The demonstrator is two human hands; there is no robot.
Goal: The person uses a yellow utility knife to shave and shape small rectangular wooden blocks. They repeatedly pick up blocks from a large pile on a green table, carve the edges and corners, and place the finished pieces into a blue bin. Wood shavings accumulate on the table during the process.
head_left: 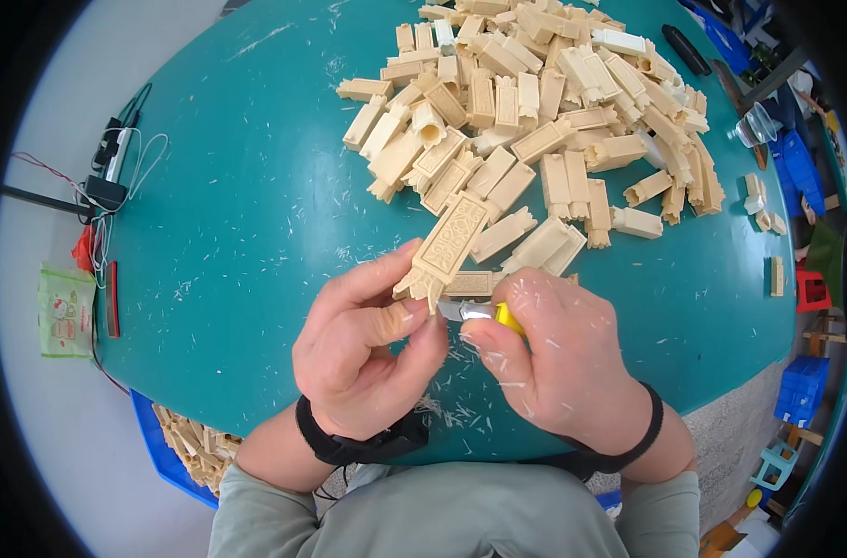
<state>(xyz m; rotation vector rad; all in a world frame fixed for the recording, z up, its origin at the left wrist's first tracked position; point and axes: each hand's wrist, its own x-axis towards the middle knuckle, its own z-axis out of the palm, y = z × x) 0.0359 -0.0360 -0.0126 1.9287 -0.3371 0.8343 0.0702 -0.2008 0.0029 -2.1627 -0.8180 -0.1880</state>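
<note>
Between the fingers of my left hand [363,339] is a cream, carved rectangular plastic piece [451,232], tilted with its patterned face up and its jagged, crown-like end toward me. My right hand [558,349] is closed round a yellow-handled utility knife [508,318]. The knife's metal blade meets the jagged end of the piece, close to my left fingertips. Thin pale shavings cling to my right hand and lie on the green table [247,205] around both hands. Just beyond them another cream piece [470,283] lies on its side.
A large pile of similar cream pieces [507,93] covers the far middle and right. Several small pieces [756,195] and a clear plastic cup [756,124] lie at the right edge. A blue bin [168,456] of pieces stands lower left. Cables and a black adapter [105,192] sit on the left edge.
</note>
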